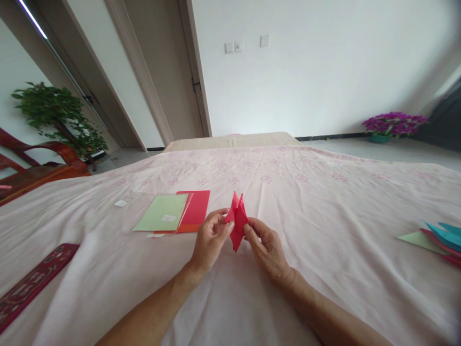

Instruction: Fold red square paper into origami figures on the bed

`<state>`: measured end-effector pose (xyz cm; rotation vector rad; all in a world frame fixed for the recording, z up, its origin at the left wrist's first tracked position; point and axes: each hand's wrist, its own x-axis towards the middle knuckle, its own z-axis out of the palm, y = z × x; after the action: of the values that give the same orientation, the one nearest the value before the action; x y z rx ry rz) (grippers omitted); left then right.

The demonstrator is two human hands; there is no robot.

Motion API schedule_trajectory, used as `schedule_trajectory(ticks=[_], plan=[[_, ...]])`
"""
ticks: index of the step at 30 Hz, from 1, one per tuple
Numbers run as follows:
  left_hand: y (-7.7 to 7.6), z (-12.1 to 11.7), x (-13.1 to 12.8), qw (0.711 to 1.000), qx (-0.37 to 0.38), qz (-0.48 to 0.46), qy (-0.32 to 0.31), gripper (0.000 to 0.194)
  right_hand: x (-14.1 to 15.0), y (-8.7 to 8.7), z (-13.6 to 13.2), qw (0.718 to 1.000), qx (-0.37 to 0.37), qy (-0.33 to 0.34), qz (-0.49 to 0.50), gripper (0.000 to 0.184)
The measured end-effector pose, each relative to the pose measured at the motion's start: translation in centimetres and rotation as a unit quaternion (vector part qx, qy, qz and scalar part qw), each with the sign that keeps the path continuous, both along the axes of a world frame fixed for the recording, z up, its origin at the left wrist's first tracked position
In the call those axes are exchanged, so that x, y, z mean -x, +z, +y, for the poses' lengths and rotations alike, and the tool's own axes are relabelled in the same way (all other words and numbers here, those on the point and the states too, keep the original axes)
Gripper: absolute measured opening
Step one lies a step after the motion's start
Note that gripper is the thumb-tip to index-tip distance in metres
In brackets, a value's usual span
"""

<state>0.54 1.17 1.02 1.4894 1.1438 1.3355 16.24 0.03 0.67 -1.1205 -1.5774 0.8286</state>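
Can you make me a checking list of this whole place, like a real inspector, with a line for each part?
Surface: pale floral cloth, wrinkled.
Job's things: folded red paper, pointed at top and bottom, held up; left of it, a light green sheet and a red sheet.
Clutter: small white scrap; dark red patterned case; blue, red and green papers at the right edge.
Hands: left and right both pinch the folded paper.
Cables: nothing seen.
Surroundings: closed door, wall plates, purple flowers, leafy plant, wooden chair.
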Motion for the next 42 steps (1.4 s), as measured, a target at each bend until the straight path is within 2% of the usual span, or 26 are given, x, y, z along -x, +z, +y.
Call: schedule_trajectory(ticks=[3,6,9,14,16,19,23,25,29,35,42], plan=[[-0.1,0.2,-0.1,0.992,0.057,-0.094,-0.06,0.023,0.1,-0.3,0.1,0.998,0.027,0.014,0.05,0.03],[-0.1,0.3,-0.1,0.982,0.079,-0.159,-0.064,0.017,0.2,-0.3,0.1,0.991,0.066,0.041,0.113,0.028],[0.1,0.2,-0.2,0.976,0.086,-0.189,-0.069,0.015,0.2,-0.3,0.1,0.981,0.09,0.051,0.162,0.024],[0.8,0.0,-0.2,0.954,0.133,-0.225,-0.149,0.015,0.1,-0.6,0.0,0.973,0.106,0.063,0.195,0.018],[1.0,-0.1,-0.2,0.955,0.125,-0.214,-0.165,0.018,0.1,-0.7,0.0,0.969,0.104,0.073,0.209,0.016],[1.0,-0.4,-0.3,0.975,0.07,-0.161,-0.139,0.017,0.0,-0.8,0.0,0.964,0.103,0.086,0.23,0.013],[0.9,-1.1,-0.5,0.998,-0.052,-0.026,-0.028,0.013,0.0,-0.5,0.2,0.961,0.106,0.102,0.236,0.012],[0.8,-1.4,-0.6,0.995,-0.095,0.026,0.011,0.012,0.0,-0.4,0.2,0.958,0.109,0.113,0.241,0.013],[0.7,-1.6,-0.5,0.987,-0.132,0.082,0.044,0.01,0.0,-0.4,0.3,0.945,0.113,0.136,0.276,0.013],[0.9,-1.5,-0.6,0.983,-0.145,0.105,0.051,0.004,0.2,-1.1,0.7,0.942,0.104,0.133,0.288,0.016],[0.7,-1.4,-0.4,0.962,-0.212,0.146,0.088,0.003,0.5,-1.0,0.6,0.935,0.113,0.139,0.306,0.016]])
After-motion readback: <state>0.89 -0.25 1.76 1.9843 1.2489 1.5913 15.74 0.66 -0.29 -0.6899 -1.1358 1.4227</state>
